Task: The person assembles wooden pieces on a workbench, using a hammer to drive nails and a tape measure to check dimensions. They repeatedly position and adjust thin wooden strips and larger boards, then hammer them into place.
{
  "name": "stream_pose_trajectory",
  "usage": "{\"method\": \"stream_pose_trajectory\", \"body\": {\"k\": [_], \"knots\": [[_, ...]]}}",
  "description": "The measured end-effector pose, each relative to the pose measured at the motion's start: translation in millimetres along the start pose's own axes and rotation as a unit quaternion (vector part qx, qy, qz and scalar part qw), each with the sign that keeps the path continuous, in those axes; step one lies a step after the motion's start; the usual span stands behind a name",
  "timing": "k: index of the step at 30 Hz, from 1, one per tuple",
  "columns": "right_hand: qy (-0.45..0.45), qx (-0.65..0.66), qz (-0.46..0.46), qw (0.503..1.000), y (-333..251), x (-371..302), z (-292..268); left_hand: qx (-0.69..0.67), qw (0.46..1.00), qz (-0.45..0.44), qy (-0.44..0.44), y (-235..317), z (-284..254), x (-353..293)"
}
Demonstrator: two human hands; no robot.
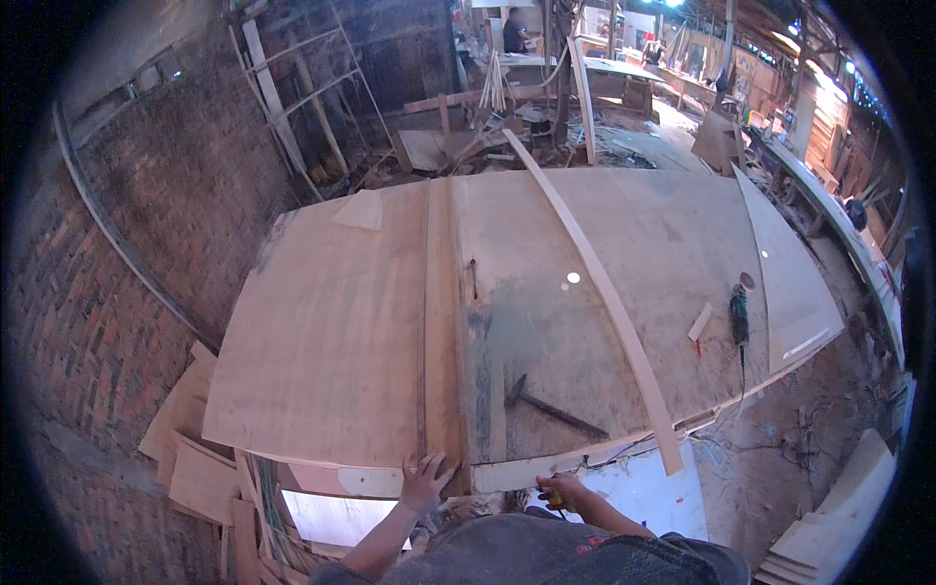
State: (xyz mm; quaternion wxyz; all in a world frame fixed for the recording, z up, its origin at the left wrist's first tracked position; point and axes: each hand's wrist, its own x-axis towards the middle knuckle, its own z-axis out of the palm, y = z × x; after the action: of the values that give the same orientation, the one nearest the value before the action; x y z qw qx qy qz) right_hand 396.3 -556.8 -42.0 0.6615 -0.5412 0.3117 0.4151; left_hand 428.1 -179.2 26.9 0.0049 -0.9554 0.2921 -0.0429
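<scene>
My left hand (426, 483) lies with its fingers spread on the near end of a long narrow wooden strip (444, 341), which runs away from me along a big plywood panel (322, 331). To its right, my right hand (568, 494) is closed around a small yellow tool (556, 498), just below the worktable's near edge. The fingers hide most of the tool, so its kind does not show. A hammer (561, 411) rests on the tabletop ahead of my right hand.
A long pale batten (604, 292) crosses the table and overhangs its near edge. Toward the right are an angle grinder (741, 312) with a cord, a small wood block (700, 322) and a white sheet (785, 273). Board offcuts (200, 458) lean by the brick wall (107, 322).
</scene>
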Motion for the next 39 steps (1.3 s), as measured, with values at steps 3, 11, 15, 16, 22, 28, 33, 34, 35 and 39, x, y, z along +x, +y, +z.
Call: {"method": "stream_pose_trajectory", "body": {"k": [3,11,15,16,22,28,33,34,35,39], "knots": [[-0.015,0.003,-0.019,1.000,-10,-7,3,-0.022,1.000,0.009,-0.017,-5,-4,0],[-0.025,-0.147,-0.038,0.988,-22,-5,-3,-0.030,0.994,0.037,-0.099,-30,16,-1],[-0.004,-0.339,0.039,0.940,-36,-13,-15,-0.026,0.995,0.008,-0.094,-19,19,3],[-0.027,-0.361,0.041,0.931,-45,-21,-15,-0.056,0.993,-0.016,-0.099,-15,5,3],[-0.005,-0.398,-0.207,0.894,-96,-90,18,-0.326,0.928,-0.181,0.003,0,-68,37],[-0.025,-0.496,-0.426,0.756,-151,-118,141,-0.700,0.670,-0.231,-0.092,1,-62,74],[-0.043,-0.477,-0.478,0.736,-153,-91,179,-0.766,0.586,-0.218,-0.150,-22,-78,65],[-0.041,-0.469,-0.477,0.742,-153,-91,185,-0.753,0.603,-0.212,-0.158,-29,-78,62],[-0.041,-0.478,-0.467,0.743,-154,-88,187,-0.740,0.619,-0.205,-0.167,-39,-76,60],[-0.012,-0.554,-0.394,0.733,-160,-73,182,-0.744,0.610,-0.249,-0.110,-69,-93,49]]}}
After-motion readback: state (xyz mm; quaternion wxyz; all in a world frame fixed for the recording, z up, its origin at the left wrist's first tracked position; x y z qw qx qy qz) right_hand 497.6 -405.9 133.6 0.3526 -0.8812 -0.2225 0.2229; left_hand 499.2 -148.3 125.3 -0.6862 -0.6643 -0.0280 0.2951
